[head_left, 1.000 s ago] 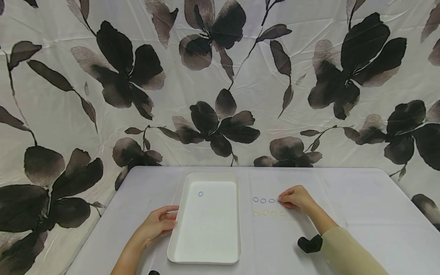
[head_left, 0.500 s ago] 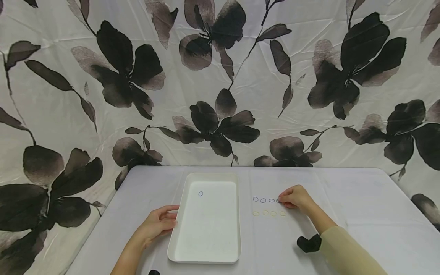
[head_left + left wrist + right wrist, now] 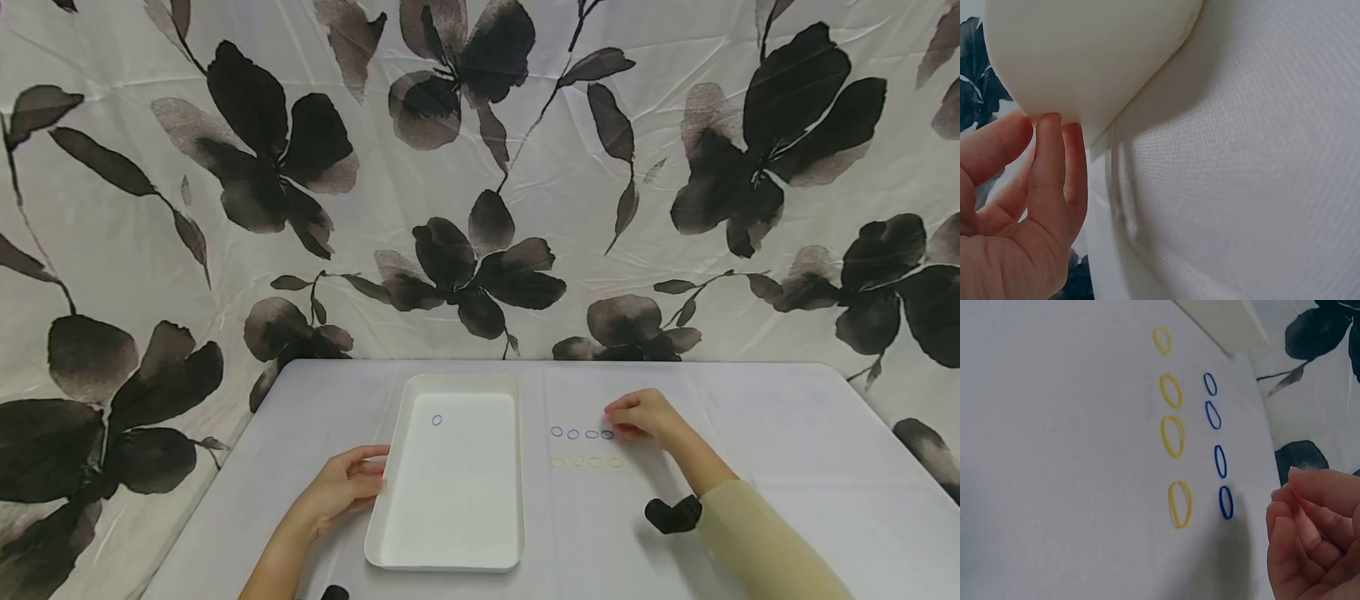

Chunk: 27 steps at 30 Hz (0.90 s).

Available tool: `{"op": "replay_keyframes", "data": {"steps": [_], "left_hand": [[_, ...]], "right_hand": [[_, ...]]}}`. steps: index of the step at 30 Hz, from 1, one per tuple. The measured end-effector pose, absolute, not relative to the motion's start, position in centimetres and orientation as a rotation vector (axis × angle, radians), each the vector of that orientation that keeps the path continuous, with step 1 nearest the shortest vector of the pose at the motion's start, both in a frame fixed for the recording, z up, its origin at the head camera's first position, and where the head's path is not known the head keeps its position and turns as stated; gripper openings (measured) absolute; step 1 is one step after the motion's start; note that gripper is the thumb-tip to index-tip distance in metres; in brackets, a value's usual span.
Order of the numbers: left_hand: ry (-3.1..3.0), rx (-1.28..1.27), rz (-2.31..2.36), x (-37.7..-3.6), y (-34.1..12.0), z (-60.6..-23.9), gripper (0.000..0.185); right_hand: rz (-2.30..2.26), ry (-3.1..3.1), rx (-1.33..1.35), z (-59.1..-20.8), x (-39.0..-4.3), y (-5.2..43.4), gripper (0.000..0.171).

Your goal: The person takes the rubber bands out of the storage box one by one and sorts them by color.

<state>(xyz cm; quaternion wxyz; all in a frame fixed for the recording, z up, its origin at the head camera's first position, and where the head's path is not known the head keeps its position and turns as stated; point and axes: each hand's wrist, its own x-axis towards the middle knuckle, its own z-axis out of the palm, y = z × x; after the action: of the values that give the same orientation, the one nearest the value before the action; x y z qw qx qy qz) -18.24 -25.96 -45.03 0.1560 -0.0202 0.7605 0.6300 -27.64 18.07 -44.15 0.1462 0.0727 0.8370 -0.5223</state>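
Observation:
In the head view my left hand (image 3: 341,492) rests its fingertips against the left rim of a white rectangular tray (image 3: 450,508). The left wrist view shows these fingertips (image 3: 1050,125) right at the rim. A single blue rubber band (image 3: 432,421) lies near the tray's far end. Right of the tray, several blue rubber bands (image 3: 1232,503) form a row on the table, with a row of yellow rubber bands (image 3: 1189,503) on the near side. Just beyond the rightmost blue band hovers my right hand (image 3: 643,414), its fingers loosely bent and nothing visible between them.
A white cloth covers the table (image 3: 787,450). Behind its far edge hangs a white curtain (image 3: 570,183) with dark flowers. A black wrist-worn device (image 3: 672,515) sits by the right sleeve (image 3: 765,537).
My right hand has let go of the rightmost blue rubber band, now lying in line with the others, and has lifted slightly away. My left hand stays at the tray.

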Motion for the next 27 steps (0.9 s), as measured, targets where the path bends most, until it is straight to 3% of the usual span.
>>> {"op": "replay_keyframes", "data": {"steps": [17, 27], "left_hand": [[2.168, -0.054, 1.808, -18.2, -26.1, -45.2, 0.059], [2.159, -0.034, 1.821, -18.3, -26.1, -45.2, 0.06]], "right_hand": [[-1.528, 2.276, 0.09, -41.2, -29.1, 15.5, 0.034], [-1.54, 2.278, 0.035, -39.7, -29.9, 13.0, 0.029]]}}
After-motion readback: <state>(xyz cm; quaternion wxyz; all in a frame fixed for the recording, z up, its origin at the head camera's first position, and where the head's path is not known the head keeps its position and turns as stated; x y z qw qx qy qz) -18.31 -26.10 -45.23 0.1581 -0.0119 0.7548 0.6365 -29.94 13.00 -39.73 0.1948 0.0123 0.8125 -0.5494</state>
